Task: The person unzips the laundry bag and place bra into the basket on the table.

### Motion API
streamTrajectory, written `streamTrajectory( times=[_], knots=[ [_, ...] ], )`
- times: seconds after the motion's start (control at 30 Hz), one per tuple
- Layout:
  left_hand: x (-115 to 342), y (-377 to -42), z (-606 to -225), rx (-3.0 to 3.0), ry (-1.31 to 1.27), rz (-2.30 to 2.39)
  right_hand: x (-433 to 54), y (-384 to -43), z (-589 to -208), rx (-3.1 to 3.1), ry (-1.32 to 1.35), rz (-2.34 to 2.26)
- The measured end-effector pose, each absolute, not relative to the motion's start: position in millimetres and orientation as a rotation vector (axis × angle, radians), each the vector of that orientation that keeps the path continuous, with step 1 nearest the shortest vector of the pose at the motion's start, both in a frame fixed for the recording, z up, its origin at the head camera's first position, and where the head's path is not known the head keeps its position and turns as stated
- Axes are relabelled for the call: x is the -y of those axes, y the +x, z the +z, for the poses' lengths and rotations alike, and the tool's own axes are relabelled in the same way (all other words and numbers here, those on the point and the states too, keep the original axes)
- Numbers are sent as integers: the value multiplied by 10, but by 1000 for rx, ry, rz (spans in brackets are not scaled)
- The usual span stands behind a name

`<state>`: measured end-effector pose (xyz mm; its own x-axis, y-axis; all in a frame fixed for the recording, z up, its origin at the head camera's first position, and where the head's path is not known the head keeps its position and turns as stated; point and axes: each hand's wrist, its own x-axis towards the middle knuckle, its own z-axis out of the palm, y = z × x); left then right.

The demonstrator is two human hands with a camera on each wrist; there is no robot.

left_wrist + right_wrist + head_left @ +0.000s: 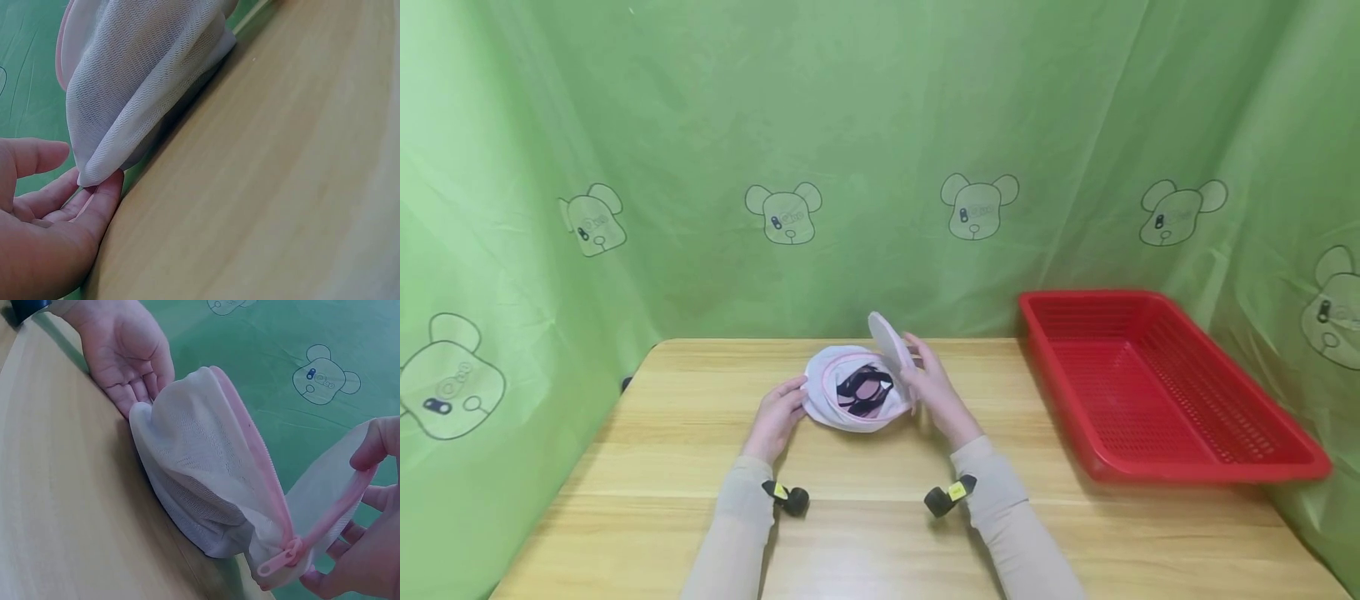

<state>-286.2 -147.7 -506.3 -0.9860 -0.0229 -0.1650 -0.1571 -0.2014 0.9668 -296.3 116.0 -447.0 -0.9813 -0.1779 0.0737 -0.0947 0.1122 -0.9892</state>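
Observation:
A round white mesh laundry bag [820, 392] with a pink zipper [250, 434] stands on the table, its top unzipped. Inside, black strap-like items [863, 390] show; their kind is hard to make out. My right hand [934, 390] pinches the rim of the round lid flap [891, 340] between thumb and fingers, tilting it up to the right. The pink zipper pull [281, 557] hangs by the hinge side, close to that hand. At the bag's lower left edge, the fingers of my left hand [777, 417] touch the mesh, its thumb apart from the cloth.
A red plastic basket [1210, 471] with slotted walls stands at the right side of the wooden table [865, 542]. Green curtains [880, 100] printed with bear heads close off the back and both sides. A small camera is strapped to each wrist.

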Motion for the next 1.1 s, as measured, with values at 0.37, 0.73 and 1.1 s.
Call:
streamTrajectory(
  times=[0.37, 0.73, 1.1],
  knots=[
    [1470, -2862, -5072, -1929, -226, 2357, -1251, -2990, -4474, -1953, -92, -2307],
    [1474, -2866, -5072, -1929, -222, 2359, -1318, -2951, -4435, -1743, -82, -2488],
    [1469, -2861, -5053, -1929, -224, 2371, -1363, -2945, -4440, -1655, -127, -2654]
  ],
)
